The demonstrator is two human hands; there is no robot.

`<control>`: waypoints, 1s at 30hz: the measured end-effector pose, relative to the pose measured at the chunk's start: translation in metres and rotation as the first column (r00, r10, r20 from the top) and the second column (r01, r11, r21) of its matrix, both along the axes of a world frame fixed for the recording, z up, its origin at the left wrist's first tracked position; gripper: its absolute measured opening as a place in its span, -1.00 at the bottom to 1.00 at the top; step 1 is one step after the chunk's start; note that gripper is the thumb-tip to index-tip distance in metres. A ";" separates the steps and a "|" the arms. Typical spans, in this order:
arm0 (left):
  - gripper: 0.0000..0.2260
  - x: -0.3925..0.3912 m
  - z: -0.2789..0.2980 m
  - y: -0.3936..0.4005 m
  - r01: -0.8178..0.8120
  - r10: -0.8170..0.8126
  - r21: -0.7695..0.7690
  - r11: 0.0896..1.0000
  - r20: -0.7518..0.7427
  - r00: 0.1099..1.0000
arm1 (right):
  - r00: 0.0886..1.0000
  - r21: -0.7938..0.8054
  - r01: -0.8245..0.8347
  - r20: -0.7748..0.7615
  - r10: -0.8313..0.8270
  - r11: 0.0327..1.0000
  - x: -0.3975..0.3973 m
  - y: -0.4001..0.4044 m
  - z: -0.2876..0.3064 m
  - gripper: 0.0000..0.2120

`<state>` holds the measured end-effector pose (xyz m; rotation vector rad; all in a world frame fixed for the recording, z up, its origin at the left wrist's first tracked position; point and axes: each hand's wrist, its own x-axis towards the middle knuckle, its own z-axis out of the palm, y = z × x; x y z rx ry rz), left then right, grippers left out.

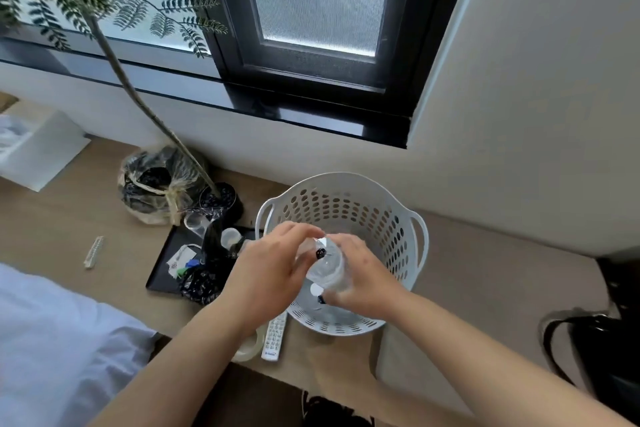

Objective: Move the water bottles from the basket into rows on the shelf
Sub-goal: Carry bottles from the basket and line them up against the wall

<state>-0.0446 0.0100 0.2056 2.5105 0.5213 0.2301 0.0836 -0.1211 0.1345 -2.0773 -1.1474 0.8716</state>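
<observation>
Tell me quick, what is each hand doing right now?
Left hand: holding the top end of the water bottle over the basket.
Right hand: gripping the same water bottle around its body.

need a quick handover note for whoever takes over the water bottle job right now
Left hand and right hand both grip one clear water bottle above the white basket.
A white cap shows low inside the basket, so at least one more bottle may be there.
No shelf in view, so rows done cannot be told.
Left: carry this bottle to the shelf, then empty the basket.
</observation>
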 end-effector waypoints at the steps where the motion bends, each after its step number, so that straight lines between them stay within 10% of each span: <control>1: -0.77 0.001 0.003 -0.003 0.022 -0.022 0.005 1.000 0.004 1.000 | 0.999 0.010 0.021 -0.030 -0.021 1.000 -0.001 -0.002 0.000 -0.26; 9: -0.45 0.029 -0.023 -0.001 -0.080 0.134 -0.387 0.919 0.114 0.984 | 0.867 -0.009 0.462 -0.208 -0.454 0.887 0.016 -0.031 -0.028 -0.45; 17: -0.36 0.035 -0.148 0.007 -0.402 0.274 -0.507 0.762 -0.310 0.910 | 0.655 0.045 0.740 -0.276 -0.704 0.671 0.048 -0.042 -0.057 -0.53; 23: -0.49 0.046 -0.229 -0.034 -0.131 -0.050 -0.372 0.919 -0.439 0.897 | 0.640 -0.003 0.745 -0.277 -0.717 0.667 0.060 -0.044 -0.086 -0.52; 30: -0.52 0.076 -0.280 -0.062 0.276 -0.236 -0.063 0.959 -0.714 0.659 | 0.675 -0.096 0.686 -0.283 -0.681 0.721 0.062 -0.048 -0.115 -0.50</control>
